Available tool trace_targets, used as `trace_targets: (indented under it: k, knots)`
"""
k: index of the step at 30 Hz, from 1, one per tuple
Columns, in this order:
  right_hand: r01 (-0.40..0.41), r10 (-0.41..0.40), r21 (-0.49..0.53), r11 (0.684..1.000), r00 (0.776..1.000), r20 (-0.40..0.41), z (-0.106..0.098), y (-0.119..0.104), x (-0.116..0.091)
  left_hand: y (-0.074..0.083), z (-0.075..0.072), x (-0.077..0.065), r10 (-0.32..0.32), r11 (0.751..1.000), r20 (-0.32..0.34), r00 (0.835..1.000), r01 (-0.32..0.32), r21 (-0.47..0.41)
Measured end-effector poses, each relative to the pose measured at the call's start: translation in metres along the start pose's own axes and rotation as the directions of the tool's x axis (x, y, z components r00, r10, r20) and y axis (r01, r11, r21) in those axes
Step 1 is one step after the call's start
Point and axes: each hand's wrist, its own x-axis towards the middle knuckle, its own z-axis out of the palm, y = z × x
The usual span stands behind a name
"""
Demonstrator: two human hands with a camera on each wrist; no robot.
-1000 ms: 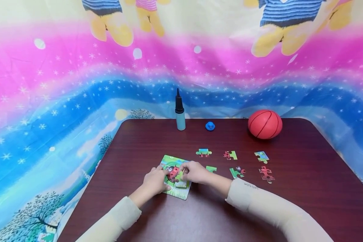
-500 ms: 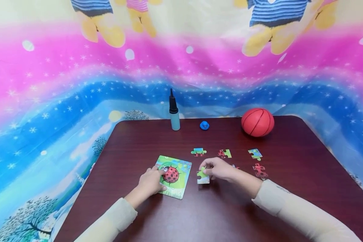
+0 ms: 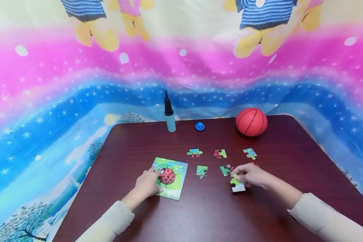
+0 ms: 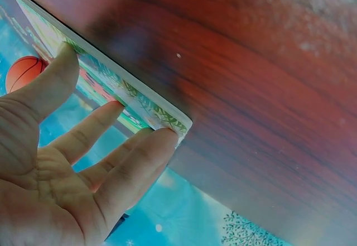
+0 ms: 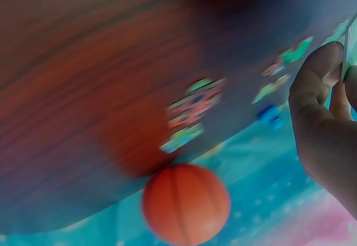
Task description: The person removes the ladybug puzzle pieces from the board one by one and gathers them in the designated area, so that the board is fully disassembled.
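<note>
My left hand (image 3: 146, 183) rests on the left edge of a square ladybug picture board (image 3: 176, 176), which lies flat on the table. In the left wrist view its thumb and fingertips touch the board's printed face (image 4: 106, 81). To the right, my right hand (image 3: 254, 175) pinches a green and white puzzle piece (image 3: 238, 187) between thumb and fingers, just above the table. At the right wrist view's edge only a thin side of that piece (image 5: 350, 48) shows. A green ladybug-head puzzle piece (image 3: 201, 170) lies between the hands. The right hand partly covers other pieces behind it.
Several loose puzzle pieces lie farther back, among them a blue-green one (image 3: 195, 152), a red-green one (image 3: 221, 154) and a blue one (image 3: 249, 153). Along the far edge stand a hand pump (image 3: 170, 121), a small blue toy (image 3: 200, 126) and a red ball (image 3: 251, 122).
My right hand has carried the puzzle piece from over the ladybug board rightward, past the green piece. My left hand stays on the board. The head view has shifted slightly.
</note>
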Motion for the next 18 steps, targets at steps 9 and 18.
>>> trace_targets:
  k: [9, 18]
  knots:
    - [-0.113, 0.100, -0.126, 0.986, 0.989, -0.109, -0.022, 0.028, -0.028, -0.002, 0.001, -0.001, 0.001, 1.000, 0.003, 1.000, -0.001, 0.002]
    - [-0.110, -0.031, -0.543, 0.833, 0.969, -0.243, -0.025, 0.038, -0.031, -0.002, 0.002, 0.001, 0.017, 1.000, -0.005, 1.000, -0.017, 0.001]
